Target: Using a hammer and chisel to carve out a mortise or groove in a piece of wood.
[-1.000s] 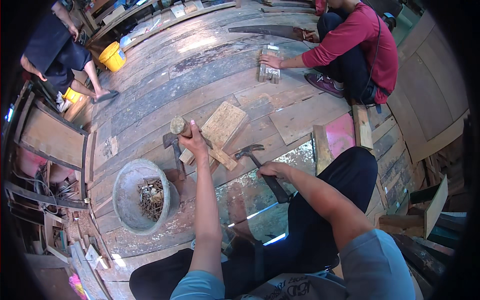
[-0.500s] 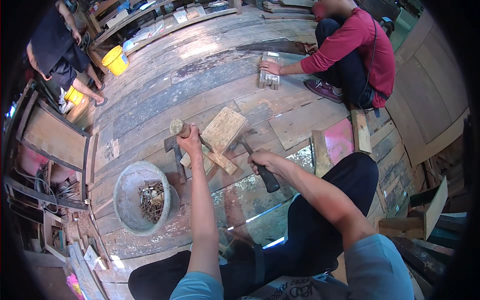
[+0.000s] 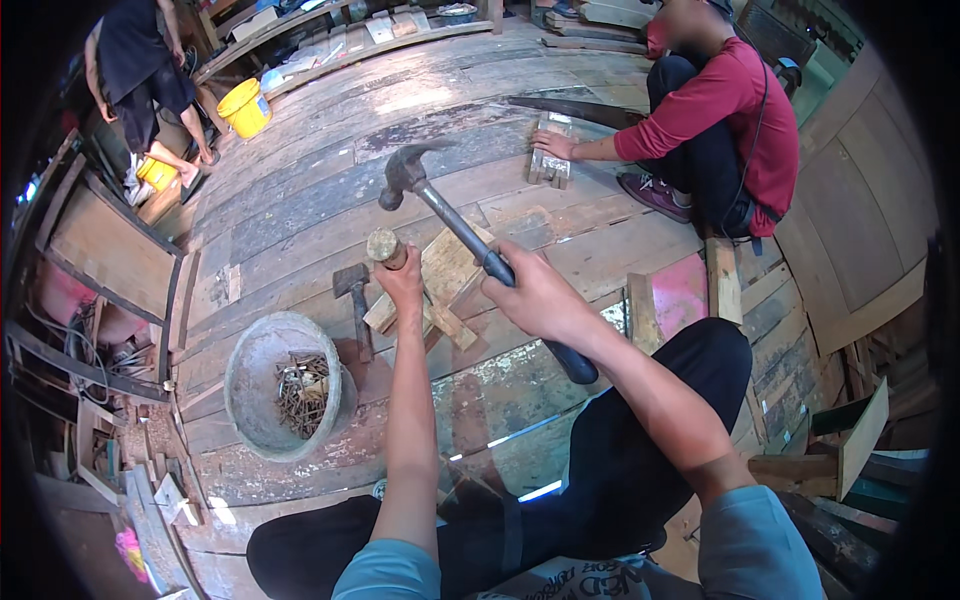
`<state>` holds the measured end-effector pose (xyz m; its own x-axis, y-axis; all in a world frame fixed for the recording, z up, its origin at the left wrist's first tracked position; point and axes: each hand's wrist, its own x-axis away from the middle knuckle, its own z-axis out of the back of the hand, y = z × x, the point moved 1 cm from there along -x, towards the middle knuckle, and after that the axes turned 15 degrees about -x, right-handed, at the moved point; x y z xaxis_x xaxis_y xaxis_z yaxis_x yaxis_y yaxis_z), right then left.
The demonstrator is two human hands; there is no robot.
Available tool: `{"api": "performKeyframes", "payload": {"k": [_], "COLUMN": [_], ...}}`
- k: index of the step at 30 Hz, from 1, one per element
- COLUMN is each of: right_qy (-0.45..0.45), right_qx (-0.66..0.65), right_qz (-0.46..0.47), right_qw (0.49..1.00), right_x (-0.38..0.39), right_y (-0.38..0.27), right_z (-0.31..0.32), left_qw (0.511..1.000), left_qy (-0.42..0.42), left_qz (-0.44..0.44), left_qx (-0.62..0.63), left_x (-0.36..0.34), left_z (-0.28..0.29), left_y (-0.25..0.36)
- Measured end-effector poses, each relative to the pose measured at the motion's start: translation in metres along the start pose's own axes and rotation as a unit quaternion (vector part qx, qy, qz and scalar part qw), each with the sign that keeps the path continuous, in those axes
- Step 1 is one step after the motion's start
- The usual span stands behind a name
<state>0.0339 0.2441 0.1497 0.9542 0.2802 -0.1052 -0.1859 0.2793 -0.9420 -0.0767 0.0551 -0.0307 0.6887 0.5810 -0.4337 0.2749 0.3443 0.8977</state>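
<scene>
My left hand (image 3: 403, 283) is closed round the thick, round-topped wooden handle of a chisel (image 3: 385, 247). Its blade is mostly hidden, over light-coloured wood. Under and beside that hand lie a pale wood block (image 3: 455, 262) and a smaller wood strip (image 3: 452, 326) on the floor. My right hand (image 3: 540, 293) grips a claw hammer (image 3: 447, 215) by its dark handle, with the steel head raised above the block and away from the chisel. To the left of my left hand, a second hammer (image 3: 356, 300) with a blocky head rests on the floor.
A grey bucket (image 3: 240, 400) holding many rusty nails (image 3: 303, 392) stands at my left. A co-worker in a red top (image 3: 715, 115) squats at far right, one hand on a wood block (image 3: 551, 150). Another person (image 3: 135, 80) stands far left near a yellow bucket (image 3: 244, 108).
My right hand has swung the claw hammer up, from low beside the wood block to above it. My left hand keeps hold of the chisel. The far-left person has shifted and bent slightly.
</scene>
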Motion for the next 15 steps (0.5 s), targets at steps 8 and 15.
{"api": "performKeyframes", "payload": {"k": [8,15], "right_qy": [-0.034,-0.017], "right_qx": [0.09,0.056], "right_qz": [-0.095,-0.064], "right_qw": [0.991,0.996], "right_x": [0.015,0.009], "right_y": [0.003,-0.015], "right_z": [-0.009,-0.012], "left_qw": [1.0,1.0], "left_qy": [-0.005,-0.027], "left_qz": [0.001,0.014], "left_qx": [0.006,-0.003], "left_x": [0.005,0.005], "left_z": [0.0,0.005], "left_y": [0.004,0.0]}}
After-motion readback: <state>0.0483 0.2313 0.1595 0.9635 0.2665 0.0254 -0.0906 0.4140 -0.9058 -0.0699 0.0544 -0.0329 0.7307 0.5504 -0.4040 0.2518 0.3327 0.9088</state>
